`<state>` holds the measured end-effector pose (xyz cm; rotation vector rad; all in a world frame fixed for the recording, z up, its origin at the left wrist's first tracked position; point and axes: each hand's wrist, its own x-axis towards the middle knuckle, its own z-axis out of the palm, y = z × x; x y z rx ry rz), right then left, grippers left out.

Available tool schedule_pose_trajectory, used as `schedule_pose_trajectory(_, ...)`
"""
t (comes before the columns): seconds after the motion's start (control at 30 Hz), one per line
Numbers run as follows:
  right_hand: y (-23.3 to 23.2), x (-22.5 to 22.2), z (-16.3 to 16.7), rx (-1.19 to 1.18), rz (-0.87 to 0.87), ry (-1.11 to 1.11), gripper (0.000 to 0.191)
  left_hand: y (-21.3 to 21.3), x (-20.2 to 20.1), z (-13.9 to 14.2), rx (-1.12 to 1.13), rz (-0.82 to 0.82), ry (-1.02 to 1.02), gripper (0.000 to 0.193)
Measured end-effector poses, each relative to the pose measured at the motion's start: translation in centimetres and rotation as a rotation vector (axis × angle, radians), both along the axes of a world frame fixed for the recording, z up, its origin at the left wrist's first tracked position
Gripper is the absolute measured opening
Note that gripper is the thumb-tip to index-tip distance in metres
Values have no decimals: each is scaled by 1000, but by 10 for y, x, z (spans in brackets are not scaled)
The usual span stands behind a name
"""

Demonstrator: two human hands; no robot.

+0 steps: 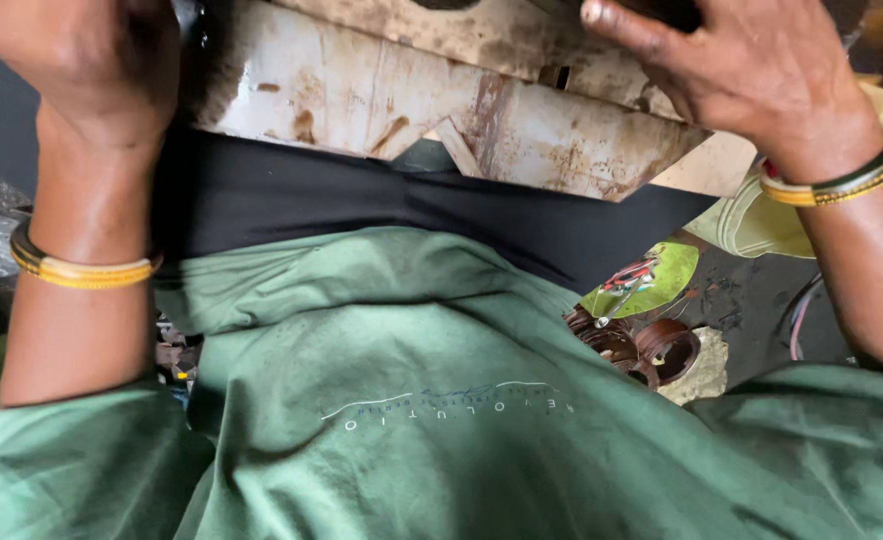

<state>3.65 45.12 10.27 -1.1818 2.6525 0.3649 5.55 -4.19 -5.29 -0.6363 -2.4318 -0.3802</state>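
Note:
A dirty, rust-stained whitish metal casing point(442, 90) rests on my lap at the top of the view. At the top left my left hand point(92, 60) grips the casing's left edge, a yellow bangle on its wrist. My right hand point(752, 70) lies at the top right on the casing's upper right part, fingers curled over something dark that is cut off by the frame. That wrist wears green and yellow bangles. My green shirt point(442, 400) fills the lower view, with dark trousers below the casing.
On the dark floor at the right lie several brown copper wire coils point(652, 345), a green leaf-shaped plastic piece point(662, 275) and loose wires point(797, 320). A pale foot or shoe point(752, 225) shows beside the casing. Dark clutter sits at the left edge.

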Motion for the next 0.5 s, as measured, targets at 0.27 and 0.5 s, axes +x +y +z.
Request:
schedule_pose_trajectory(0.27,-9,-15,-24,-209,180,42,47,25,-17,59,234,-148,52,21)
schedule_pose_trajectory(0.5,-6,-15,-49,-6,263,278,44,15,-23,37,403,-173,-4,19)
